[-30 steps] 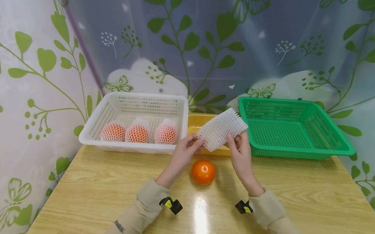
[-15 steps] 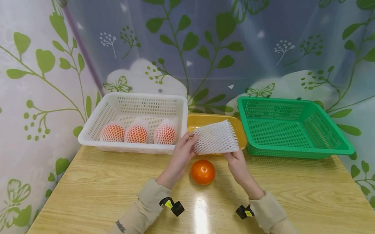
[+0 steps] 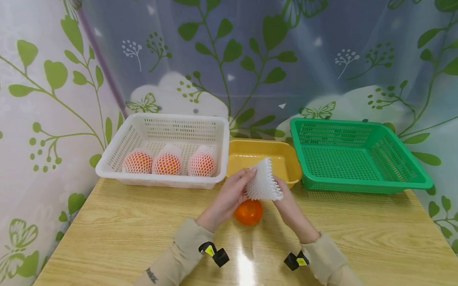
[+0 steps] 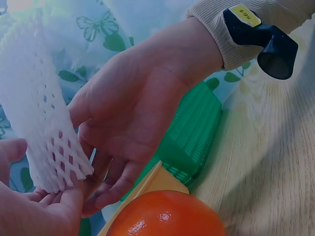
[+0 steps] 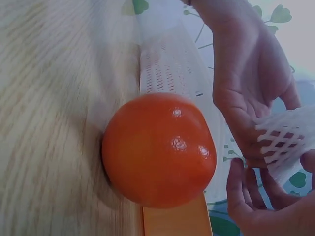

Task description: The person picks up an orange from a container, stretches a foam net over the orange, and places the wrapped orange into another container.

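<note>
A white foam fruit net (image 3: 263, 184) is held between both hands above the table, its jagged edge turned to the right in the head view. My left hand (image 3: 228, 198) pinches its left side, with the thumb on top. At the other side my right hand (image 3: 290, 208) grips it, its fingers partly hidden behind the foam in the head view. The right wrist view shows the right thumb against the net (image 5: 288, 140). Just beneath, a shiny, smooth orange-coloured fruit (image 3: 248, 213) rests on the table, its far edge covered by the net.
At the back left stands a white basket (image 3: 161, 180) with three netted orange fruits (image 3: 167, 163). A yellow tray (image 3: 259, 148) sits between it and a green basket (image 3: 364, 183) at the back right. All stand on the wooden table (image 3: 135, 224), before a patterned curtain.
The net has come down and nearer to me, turning more upright over the fruit. Both hands have moved closer together; the fruit and baskets have stayed put.
</note>
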A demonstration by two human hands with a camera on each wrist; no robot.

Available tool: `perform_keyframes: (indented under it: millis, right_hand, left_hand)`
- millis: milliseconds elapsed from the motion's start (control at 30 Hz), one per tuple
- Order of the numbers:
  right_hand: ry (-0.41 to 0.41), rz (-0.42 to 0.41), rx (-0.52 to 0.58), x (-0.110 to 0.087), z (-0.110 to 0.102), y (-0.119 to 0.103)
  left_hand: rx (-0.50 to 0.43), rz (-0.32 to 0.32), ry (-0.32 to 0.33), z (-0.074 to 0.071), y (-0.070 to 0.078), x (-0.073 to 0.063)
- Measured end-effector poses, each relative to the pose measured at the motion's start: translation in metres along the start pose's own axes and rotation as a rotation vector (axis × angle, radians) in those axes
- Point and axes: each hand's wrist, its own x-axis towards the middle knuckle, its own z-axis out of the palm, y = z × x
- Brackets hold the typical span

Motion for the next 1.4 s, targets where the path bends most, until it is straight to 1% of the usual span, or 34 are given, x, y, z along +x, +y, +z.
perform_keyframes:
  millis: [133, 200, 267, 367, 467, 633, 700, 767, 833, 933, 1033, 1167, 1400]
  right_hand:
    - [0.073, 0.036, 0.104, -0.001, 0.002, -0.005]
    - [0.103, 0.072, 0.174, 0.0, 0.002, -0.006]
    - [0.091, 0.121, 0.249, 0.002, 0.002, -0.005]
    - [0.039, 0.196, 0.347, 0.004, 0.0, -0.004]
    - [0.003, 0.225, 0.421, 0.003, -0.002, -0.002]
    - [0.042, 0.254, 0.518, -0.001, -0.003, 0.0]
    - [0.043, 0.281, 0.553, -0.001, -0.003, 0.001]
    - [0.027, 0.295, 0.564, -0.002, -0.003, 0.003]
    - [0.028, 0.315, 0.555, -0.003, -0.002, 0.005]
    - [0.039, 0.342, 0.515, -0.006, -0.001, 0.007]
    - [0.044, 0.384, 0.495, -0.01, -0.001, 0.01]
    - [0.035, 0.427, 0.486, -0.017, -0.001, 0.017]
    - [0.034, 0.452, 0.446, -0.019, 0.001, 0.031]
  left_hand:
    - [0.021, -0.001, -0.008, -0.001, -0.004, 0.0]
    - [0.021, 0.002, -0.018, -0.002, -0.006, 0.0]
    - [0.014, 0.003, -0.027, -0.003, -0.008, 0.0]
    - [-0.012, -0.006, -0.042, -0.003, -0.01, -0.001]
    - [-0.054, -0.027, -0.056, -0.003, -0.01, -0.002]
    - [-0.146, -0.079, -0.052, -0.007, -0.01, -0.003]
    - [-0.157, -0.101, -0.06, -0.01, -0.01, -0.004]
    - [-0.161, -0.121, -0.069, -0.012, -0.011, -0.005]
    - [-0.17, -0.13, -0.078, -0.015, -0.013, -0.007]
    - [-0.188, -0.14, -0.064, -0.019, -0.016, -0.009]
    - [-0.201, -0.152, -0.025, -0.024, -0.02, -0.012]
    - [-0.214, -0.181, 0.045, -0.032, -0.025, -0.017]
    - [-0.191, -0.198, 0.146, -0.039, -0.031, -0.018]
